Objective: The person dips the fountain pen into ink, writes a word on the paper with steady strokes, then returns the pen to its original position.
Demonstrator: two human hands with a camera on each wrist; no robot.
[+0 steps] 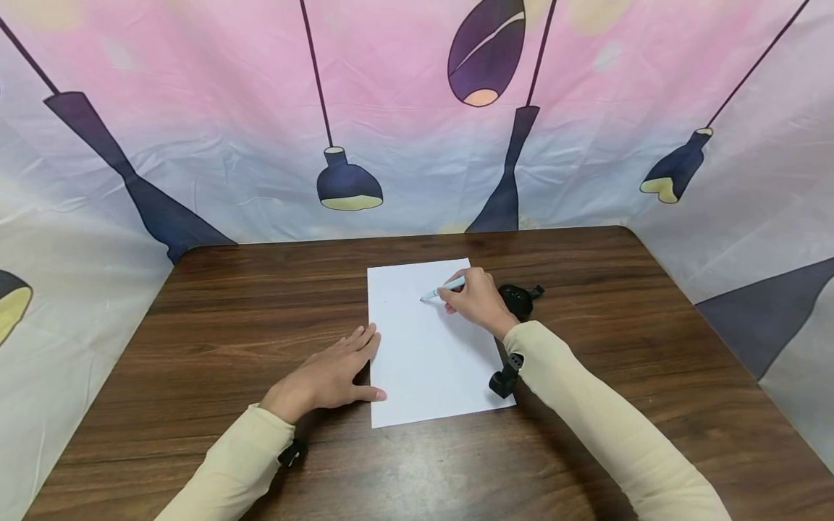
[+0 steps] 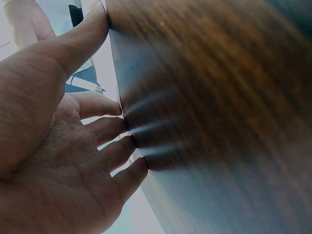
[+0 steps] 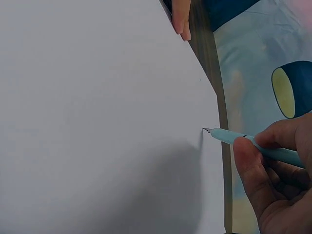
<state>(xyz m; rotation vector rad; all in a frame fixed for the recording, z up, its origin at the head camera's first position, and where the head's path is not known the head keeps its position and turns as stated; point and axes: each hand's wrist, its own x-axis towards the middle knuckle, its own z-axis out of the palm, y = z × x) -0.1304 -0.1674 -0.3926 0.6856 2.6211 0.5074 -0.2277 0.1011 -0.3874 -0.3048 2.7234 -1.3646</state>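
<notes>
— Lamp-printed cloth (image 1: pixel 417 94) backs the brown table (image 1: pixel 260 289). What's in hand?
— Beginning a mark, I'd judge: right hand (image 1: pixel 478 300) pinches the pen (image 3: pixel 226 135) at the far half of the paper (image 1: pixel 430 362); left hand (image 1: pixel 332 373) lies spread at its left edge.
— Next?
— Light pressure, paper steady, probably.

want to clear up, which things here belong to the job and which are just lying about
In use:
light blue fountain pen, in the right fingers
white paper sheet, left fingers at its edge
wood-grain table

Just around:
lamp-print backdrop cloth
black wrist gear, seemingly worn
</notes>
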